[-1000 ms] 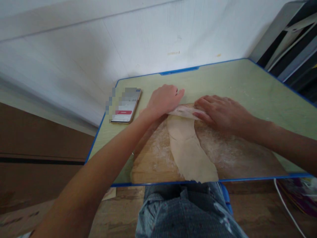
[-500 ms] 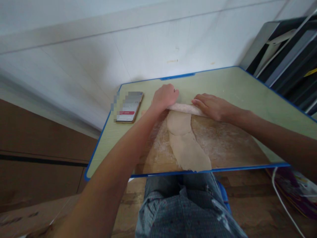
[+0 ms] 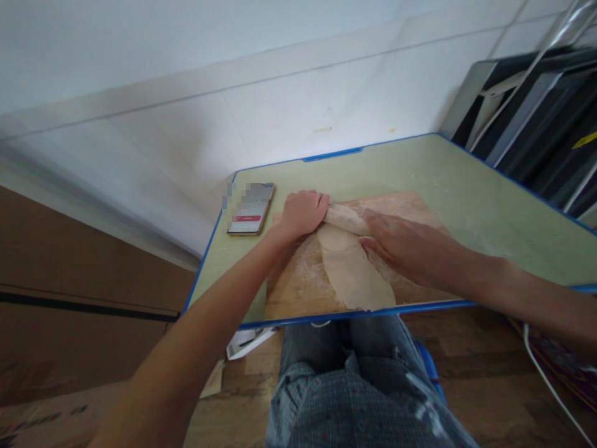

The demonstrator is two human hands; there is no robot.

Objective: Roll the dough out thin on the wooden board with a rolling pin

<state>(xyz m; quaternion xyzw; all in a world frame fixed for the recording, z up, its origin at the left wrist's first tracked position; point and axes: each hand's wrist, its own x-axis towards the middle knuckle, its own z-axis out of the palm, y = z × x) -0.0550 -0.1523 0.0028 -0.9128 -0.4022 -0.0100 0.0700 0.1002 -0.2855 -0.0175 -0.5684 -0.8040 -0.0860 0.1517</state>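
Observation:
A long strip of pale dough [image 3: 359,274] lies on a floured wooden board [image 3: 293,286] and runs to the table's front edge. At its far end is a pale rolling pin [image 3: 344,219], which seems to have dough about it. My left hand [image 3: 305,211] is closed round the pin's left end. Over the right part of the pin lies my right hand [image 3: 394,242], fingers across it and thumb down by the dough's right edge. Both hands hide the pin's ends.
A phone [image 3: 252,208] lies at the left of the pale green, blue-edged table [image 3: 396,165]. Behind the table rises a white wall [image 3: 280,118]. Dark flat panels [image 3: 541,118] lean at the right. A brown box [image 3: 84,274] stands on the left.
Both hands and the pin have come nearer to me. My right hand has shifted inward over the pin, its thumb now lower. More of the board's far edge shows, and the view has tilted slightly.

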